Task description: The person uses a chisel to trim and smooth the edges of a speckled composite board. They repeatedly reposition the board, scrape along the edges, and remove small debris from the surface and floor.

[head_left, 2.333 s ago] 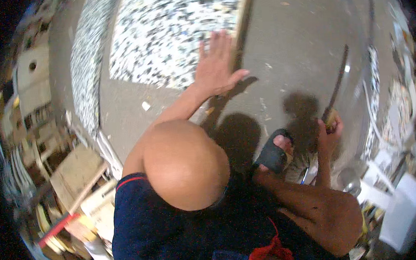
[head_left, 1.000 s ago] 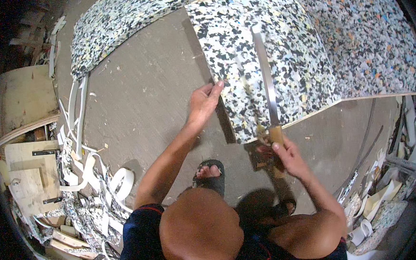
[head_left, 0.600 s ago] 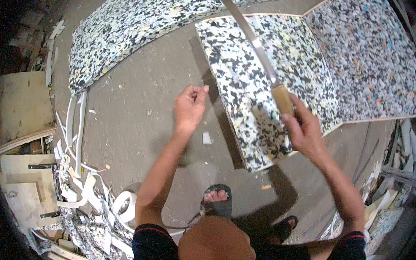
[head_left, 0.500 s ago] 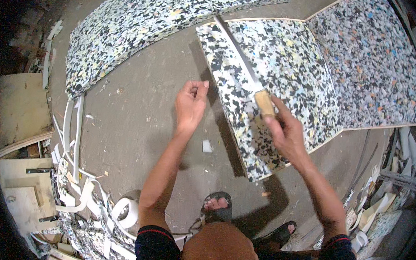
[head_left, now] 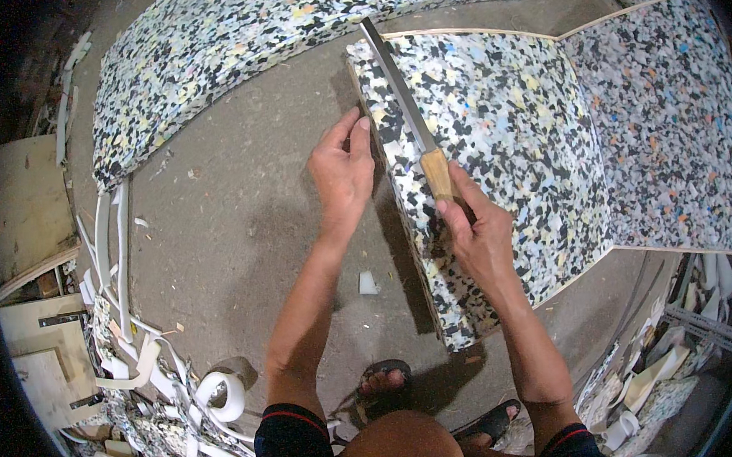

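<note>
My right hand [head_left: 476, 238] grips the wooden handle [head_left: 434, 172] of a long-bladed knife [head_left: 399, 88], whose steel blade lies lengthwise over the left edge of a speckled foam-topped panel [head_left: 493, 112] on the floor. My left hand [head_left: 341, 159] is just left of that same edge, fingers curled and thumb bent toward it; whether it grips anything there I cannot make out. A second, greyer speckled section [head_left: 666, 126] joins the panel at an angle on the right, both with pale wooden edging.
A long curved foam slab [head_left: 228, 36] lies at the upper left. Plywood pieces [head_left: 29, 207] and white foam offcuts [head_left: 158, 384] are heaped at the left. More scraps [head_left: 656, 378] lie at the lower right. My sandalled feet [head_left: 383, 378] are on the concrete floor [head_left: 207, 238].
The knife has swung left onto the panel's edge, with my right hand moved left with it. My left hand has shifted slightly up along the edge. The panel appears lower in the view.
</note>
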A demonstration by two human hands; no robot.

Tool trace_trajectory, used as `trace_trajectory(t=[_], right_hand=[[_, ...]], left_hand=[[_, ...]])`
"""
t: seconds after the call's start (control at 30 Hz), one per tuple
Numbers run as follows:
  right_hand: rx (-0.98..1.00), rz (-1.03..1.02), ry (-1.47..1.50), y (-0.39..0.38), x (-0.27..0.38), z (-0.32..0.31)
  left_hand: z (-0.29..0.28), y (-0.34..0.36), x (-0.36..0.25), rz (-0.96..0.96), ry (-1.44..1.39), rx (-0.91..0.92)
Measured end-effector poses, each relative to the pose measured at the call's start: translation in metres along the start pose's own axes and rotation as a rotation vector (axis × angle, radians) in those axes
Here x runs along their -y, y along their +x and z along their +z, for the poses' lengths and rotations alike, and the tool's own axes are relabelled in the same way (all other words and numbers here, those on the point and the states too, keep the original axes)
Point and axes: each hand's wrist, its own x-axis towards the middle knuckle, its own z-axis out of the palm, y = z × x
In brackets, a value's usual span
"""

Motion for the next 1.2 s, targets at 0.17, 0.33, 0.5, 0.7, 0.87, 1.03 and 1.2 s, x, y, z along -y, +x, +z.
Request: trace_trajectory(t=[0.17, 0.33, 0.5, 0.7, 0.87, 1.03, 1.2], right_hand=[[0.022, 0.039, 0.025, 0.002, 0.001, -0.002], [-0.034, -0.052, 0.003, 0.002, -0.002, -0.002], [-0.012, -0.022, 0.045, -0.001, -0.004, -0.004], [0.036, 0.046, 0.03, 0.002, 0.0, -0.006], [0.045, 0.065, 0.012, 0.004, 0.003, -0.008], [0.038, 0.065, 0.008, 0.004, 0.004, -0.009], [0.011, 0.012, -0.018, 0.023, 0.007, -0.003]], left_hand=[[0.002, 0.001, -0.007, -0.028, -0.012, 0.003], [0.005, 0.001, -0.009, -0.036, -0.011, 0.013], [0.006, 0.002, -0.006, -0.047, -0.004, 0.016], [0.005, -0.001, -0.005, -0.062, -0.018, 0.034], [0.007, -0.003, -0.008, -0.016, 0.007, 0.036], [0.009, -0.005, -0.005, -0.035, -0.004, 0.017], [0.014, -0.006, 0.001, -0.062, -0.038, 0.02]])
